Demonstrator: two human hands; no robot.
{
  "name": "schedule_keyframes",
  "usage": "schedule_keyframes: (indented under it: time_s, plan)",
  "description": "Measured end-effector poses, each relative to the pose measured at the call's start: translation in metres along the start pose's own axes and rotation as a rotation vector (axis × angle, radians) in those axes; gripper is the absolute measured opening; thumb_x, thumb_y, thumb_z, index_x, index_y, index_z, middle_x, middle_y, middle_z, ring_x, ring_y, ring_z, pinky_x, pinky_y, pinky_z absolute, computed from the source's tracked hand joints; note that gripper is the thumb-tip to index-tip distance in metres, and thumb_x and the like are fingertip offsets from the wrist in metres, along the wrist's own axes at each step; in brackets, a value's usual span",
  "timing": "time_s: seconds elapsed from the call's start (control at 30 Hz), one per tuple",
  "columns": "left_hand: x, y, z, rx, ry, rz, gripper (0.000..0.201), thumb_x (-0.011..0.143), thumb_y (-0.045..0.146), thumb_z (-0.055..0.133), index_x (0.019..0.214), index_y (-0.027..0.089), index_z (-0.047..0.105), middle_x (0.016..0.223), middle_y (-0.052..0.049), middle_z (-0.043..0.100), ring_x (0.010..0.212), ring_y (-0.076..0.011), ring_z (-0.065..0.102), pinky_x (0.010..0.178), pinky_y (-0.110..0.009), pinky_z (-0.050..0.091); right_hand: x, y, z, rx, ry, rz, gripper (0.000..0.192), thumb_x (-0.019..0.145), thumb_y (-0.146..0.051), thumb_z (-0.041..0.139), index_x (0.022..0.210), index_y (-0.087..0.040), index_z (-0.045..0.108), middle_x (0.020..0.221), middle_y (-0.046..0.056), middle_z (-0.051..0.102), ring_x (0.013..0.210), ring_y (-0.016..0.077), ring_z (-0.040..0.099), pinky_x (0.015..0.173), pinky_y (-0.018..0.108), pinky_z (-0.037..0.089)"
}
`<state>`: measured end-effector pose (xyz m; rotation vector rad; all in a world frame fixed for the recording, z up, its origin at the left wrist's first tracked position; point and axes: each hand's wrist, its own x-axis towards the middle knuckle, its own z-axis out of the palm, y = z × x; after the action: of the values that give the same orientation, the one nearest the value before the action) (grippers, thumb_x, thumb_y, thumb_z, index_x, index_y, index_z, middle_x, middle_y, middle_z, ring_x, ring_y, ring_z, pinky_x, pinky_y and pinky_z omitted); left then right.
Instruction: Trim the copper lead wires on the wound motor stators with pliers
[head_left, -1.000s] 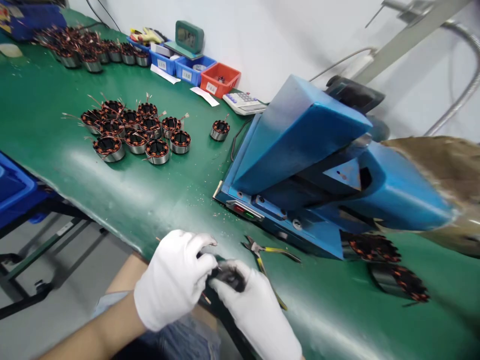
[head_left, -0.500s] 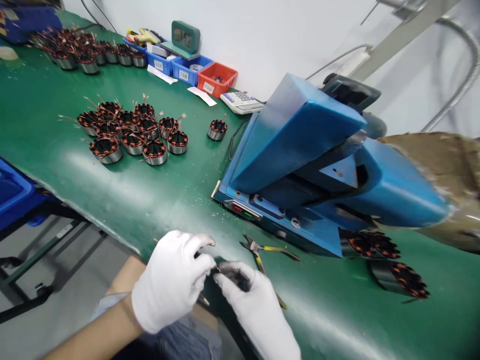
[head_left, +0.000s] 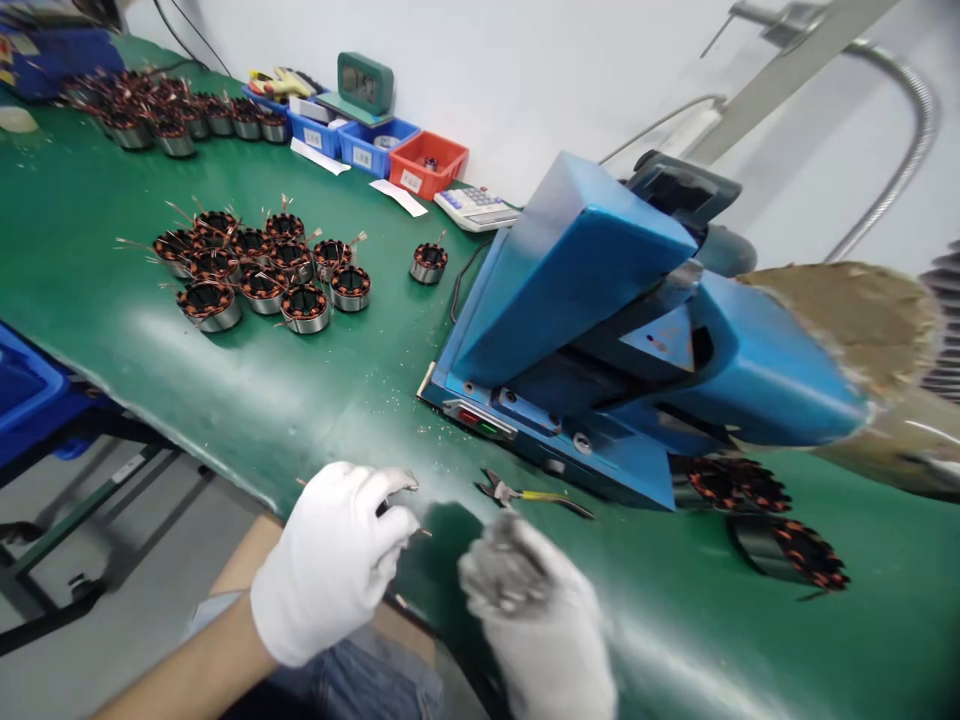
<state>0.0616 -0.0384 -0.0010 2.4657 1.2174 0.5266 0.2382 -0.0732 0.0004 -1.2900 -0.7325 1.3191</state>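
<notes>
At the edge of the table (head_left: 352,400): left hand (head_left: 334,565) is holding a copper wire (head_left: 425,532), fingers clamped on it.
Right hand (head_left: 536,605): blurring near the pliers (head_left: 504,492), can't tell if fingers are gripping.

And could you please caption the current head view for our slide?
Gloved hands near pliers and a blue machine, copper-wound rings farther back.

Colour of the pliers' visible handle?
Yellow with a dark end; the pliers show best in the head view, near the right hand.

White wall (head_left: 495,70), green table (head_left: 337,400), floor (head_left: 161,590) apparently grey
</notes>
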Motion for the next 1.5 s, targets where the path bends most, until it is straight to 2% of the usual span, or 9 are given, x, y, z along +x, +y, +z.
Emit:
schedule_keyframes:
  time_s: [0.13,0.33,0.47,0.6,0.93,1.07,1.3,1.4,1.5]
  plan:
    - [0.0,0.003,0.005,0.012,0.038,-0.039,0.019,0.084,0.013,0.042,0.082,0.022,0.059,0.115,-0.004,0.058,0.081,-0.0234,0.052,0.071,-0.042,0.041,-0.007,-0.013,-0.022,0.179,0.149,0.097,0.033,0.073,-0.037,0.07,0.05,-0.021,0.053,0.046,-0.006,0.044,0.043,0.011,0.045,0.046,0.025,0.04]
    - [-0.004,0.02,-0.01,0.061,0.19,-0.147,0.028,0.088,0.018,0.045,0.114,0.018,0.055,0.13,-0.014,0.047,0.113,-0.0301,0.047,0.089,-0.049,0.045,-0.014,0.004,-0.01,-0.01,0.099,0.218,0.022,0.068,-0.036,0.077,0.062,-0.017,0.067,0.056,0.001,0.064,0.054,0.0134,0.056,0.057,0.025,0.044]
    - [-0.006,0.018,-0.018,0.128,0.059,-0.01,0.018,0.084,0.011,0.047,0.092,0.018,0.062,0.131,-0.011,0.049,0.117,-0.0305,0.045,0.095,-0.051,0.043,-0.012,0.017,0.003,-0.041,-0.013,0.324,0.039,0.054,-0.035,0.085,0.086,-0.019,0.07,0.077,0.005,0.072,0.064,0.0173,0.063,0.057,0.027,0.048]
    - [-0.003,0.013,-0.012,0.146,-0.028,-0.005,0.015,0.079,0.007,0.051,0.08,0.017,0.062,0.124,-0.009,0.056,0.111,-0.0287,0.049,0.091,-0.047,0.046,-0.007,0.027,0.018,-0.18,-0.027,0.274,0.021,0.063,-0.032,0.078,0.075,-0.018,0.068,0.068,0.002,0.069,0.061,0.0151,0.06,0.058,0.025,0.048]
    - [-0.002,0.013,-0.004,-0.006,0.044,-0.095,0.015,0.077,0.01,0.048,0.076,0.019,0.06,0.104,-0.005,0.062,0.098,-0.0267,0.05,0.083,-0.045,0.042,-0.007,0.027,0.028,-0.122,0.105,0.34,0.026,0.06,-0.039,0.077,0.058,-0.017,0.063,0.043,-0.002,0.059,0.034,0.0092,0.046,0.035,0.021,0.038]
    - [0.0,0.014,-0.002,-0.014,0.07,-0.114,0.018,0.084,0.013,0.043,0.078,0.019,0.059,0.102,-0.006,0.062,0.094,-0.0259,0.051,0.08,-0.045,0.041,-0.015,0.033,0.018,-0.246,0.225,0.135,0.023,0.062,-0.031,0.076,0.081,-0.018,0.074,0.071,0.007,0.075,0.063,0.0206,0.07,0.059,0.029,0.058]
    - [0.0,0.011,0.0,-0.023,0.042,-0.121,0.016,0.085,0.016,0.044,0.081,0.02,0.059,0.103,-0.005,0.061,0.095,-0.0265,0.051,0.079,-0.045,0.041,-0.008,0.037,0.008,-0.688,-0.019,-0.468,0.018,0.079,-0.022,0.062,0.092,-0.023,0.075,0.091,0.008,0.076,0.082,0.0235,0.071,0.078,0.035,0.057]
    - [0.0,0.011,-0.002,-0.001,0.042,-0.095,0.014,0.083,0.017,0.047,0.077,0.02,0.059,0.105,-0.005,0.062,0.095,-0.0273,0.051,0.077,-0.046,0.042,-0.006,0.032,0.015,-0.636,-0.036,-0.239,0.019,0.082,-0.031,0.057,0.072,-0.02,0.068,0.067,0.005,0.069,0.061,0.0185,0.064,0.06,0.029,0.053]
    - [0.0,0.014,-0.005,0.064,0.077,-0.066,0.016,0.081,0.012,0.048,0.077,0.02,0.06,0.107,-0.006,0.062,0.099,-0.0275,0.051,0.077,-0.044,0.043,-0.004,0.021,0.019,-0.191,-0.211,0.361,0.034,0.082,-0.043,0.05,0.057,-0.021,0.049,0.042,-0.003,0.05,0.034,0.0105,0.044,0.034,0.021,0.033]
